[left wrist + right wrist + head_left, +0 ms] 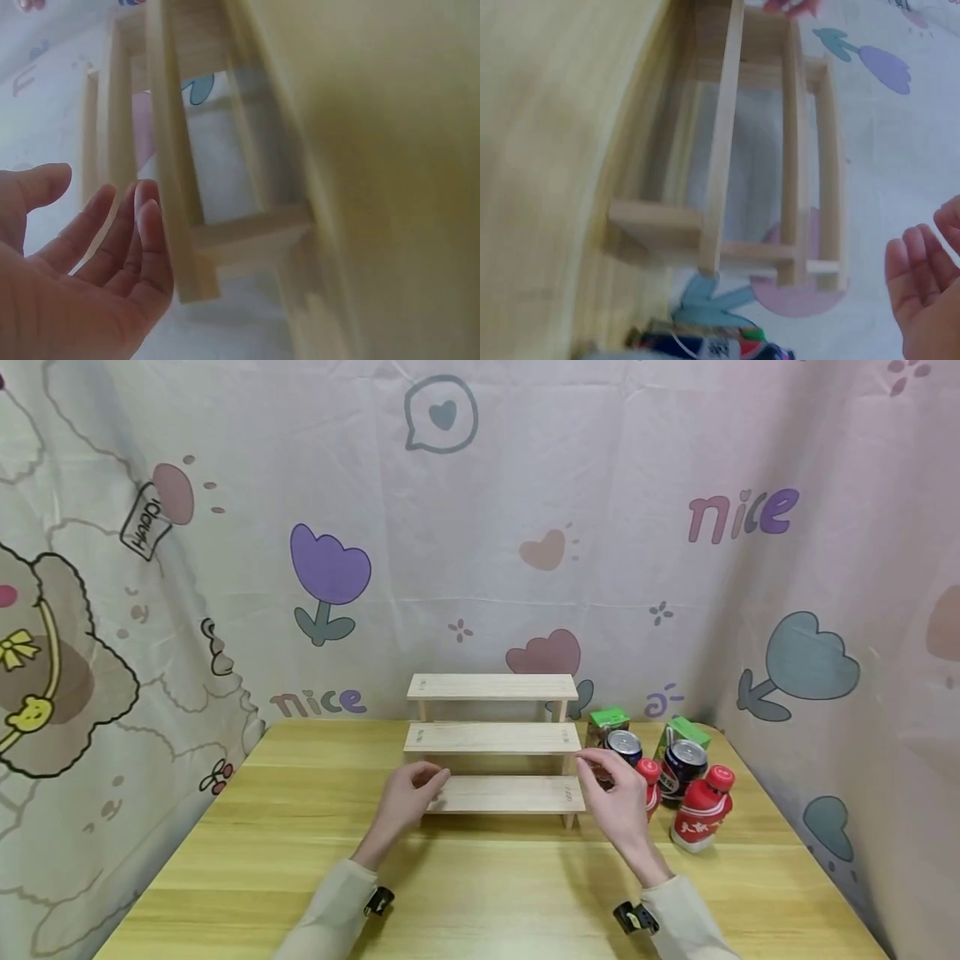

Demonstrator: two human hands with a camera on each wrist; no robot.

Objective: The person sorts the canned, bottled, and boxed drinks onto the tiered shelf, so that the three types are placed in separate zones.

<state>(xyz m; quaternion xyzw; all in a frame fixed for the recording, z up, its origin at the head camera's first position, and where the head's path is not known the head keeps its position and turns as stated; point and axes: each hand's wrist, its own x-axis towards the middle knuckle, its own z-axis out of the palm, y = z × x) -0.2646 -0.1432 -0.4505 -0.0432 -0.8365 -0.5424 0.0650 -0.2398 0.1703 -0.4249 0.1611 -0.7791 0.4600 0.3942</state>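
Observation:
A three-tier wooden shelf (491, 739) stands at the middle back of the table, its steps bare. My left hand (411, 795) hovers by the left end of the lowest step; in the left wrist view its bent fingers (154, 247) are beside the board, thumb apart, holding nothing. Whether they touch the wood I cannot tell. At the step's right end is my right hand (618, 797), also without anything in it. The right wrist view catches its loosely bent fingers (911, 274), away from the shelf.
Right of the shelf stand two red bottles (703, 810), two dark cans (684, 768) and two green-topped cartons (609, 718). My right hand partly covers some of them. A patterned cloth (465, 510) hangs behind the wooden table (495, 893).

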